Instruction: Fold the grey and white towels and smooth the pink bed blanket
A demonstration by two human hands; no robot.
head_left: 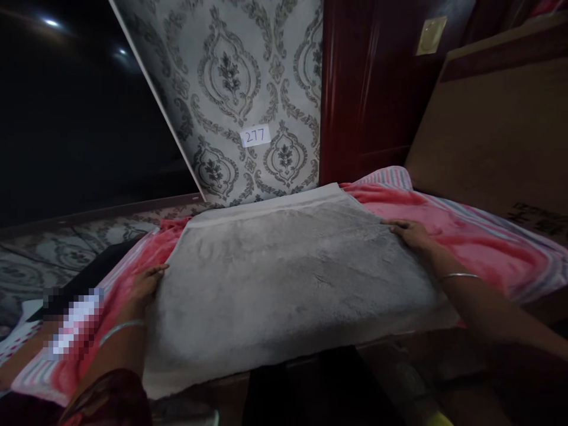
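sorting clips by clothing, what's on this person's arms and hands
The left hand has a thin silver bangle at its wrist and a dark red patterned sleeve higher up. The right hand has a similar bangle, no sleeve in view.

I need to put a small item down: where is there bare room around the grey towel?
Bare pink striped blanket lies right of the grey plush towel, between the right hand and the brown board. The towel's own middle is bare too. Left is tighter: the left hand and a black object crowd that narrow strip.
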